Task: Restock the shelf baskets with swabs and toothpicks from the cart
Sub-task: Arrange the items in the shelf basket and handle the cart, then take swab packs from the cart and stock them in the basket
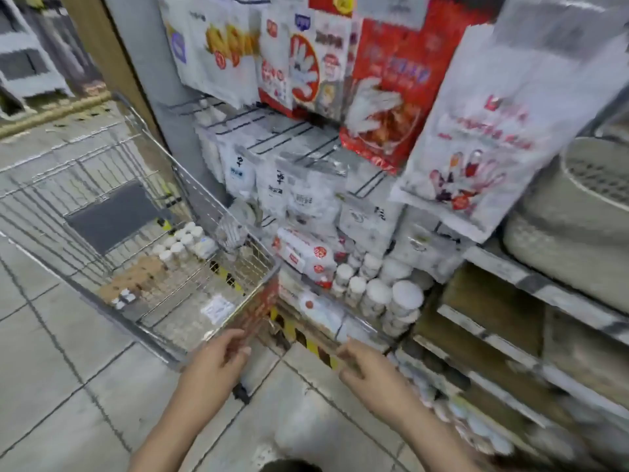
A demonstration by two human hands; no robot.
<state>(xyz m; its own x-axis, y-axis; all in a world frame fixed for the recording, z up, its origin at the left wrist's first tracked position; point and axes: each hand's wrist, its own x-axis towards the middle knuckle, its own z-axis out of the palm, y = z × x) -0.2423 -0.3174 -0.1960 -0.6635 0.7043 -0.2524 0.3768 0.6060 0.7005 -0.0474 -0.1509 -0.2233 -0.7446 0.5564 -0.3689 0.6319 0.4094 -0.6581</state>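
A tiled shop aisle is shown, with a wire cart (190,267) beside shelf baskets (340,298). Small white-capped jars (183,247) in the cart are judged light, rigid and slippery, best gripped around the body. The left hand (218,356) is curled round the red cart handle (258,311); whether the loosely curled right hand (371,366) holds anything cannot be told.

One head-worn wide-angle view looks forward and down; cart (190,267) left, shelf baskets (343,267) close ahead.

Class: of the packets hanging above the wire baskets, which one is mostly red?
The red glove packet, hanging between the others: its background is red, while its neighbours are mainly white.
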